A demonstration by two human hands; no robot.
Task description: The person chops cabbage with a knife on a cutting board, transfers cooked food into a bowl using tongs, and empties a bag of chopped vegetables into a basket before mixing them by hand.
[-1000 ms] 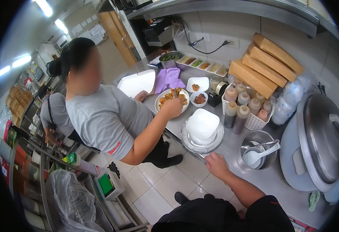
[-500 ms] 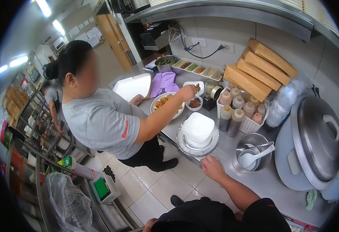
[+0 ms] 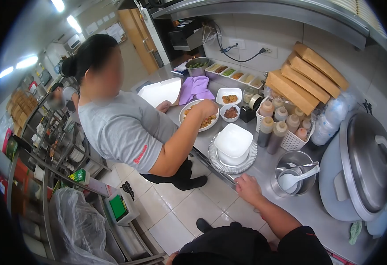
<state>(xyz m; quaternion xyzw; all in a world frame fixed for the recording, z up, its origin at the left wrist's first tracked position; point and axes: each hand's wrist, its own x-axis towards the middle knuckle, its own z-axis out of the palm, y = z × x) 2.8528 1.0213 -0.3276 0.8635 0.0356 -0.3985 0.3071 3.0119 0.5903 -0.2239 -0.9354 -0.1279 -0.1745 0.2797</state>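
My right hand (image 3: pixel 248 187) rests on the front edge of the steel counter (image 3: pixel 264 174), its fingers loosely bent and holding nothing. Just beyond it, white bowls (image 3: pixel 234 140) sit stacked on a silver scalloped plate (image 3: pixel 213 152). To its right stands a steel pot (image 3: pixel 276 187) with a white ladle (image 3: pixel 297 176) in it. Only a sliver of my left hand (image 3: pixel 171 258) shows at the bottom, low by my body; its fingers are hidden. A co-worker's hand (image 3: pixel 209 108) is over a large white bowl of food (image 3: pixel 182 114).
A square bowl (image 3: pixel 220 92) and a small round bowl (image 3: pixel 231 118) hold food. Sauce bottles (image 3: pixel 277 132) fill a white basket (image 3: pixel 288 143). Brown boxes (image 3: pixel 308 84) lean at the wall beside a large lidded cooker (image 3: pixel 335 176). The co-worker (image 3: pixel 122 123) stands to the left.
The co-worker's hand has moved from the square bowl back over the large bowl, and food now shows in the square one. My right hand stays at the counter edge; the view has shifted slightly.
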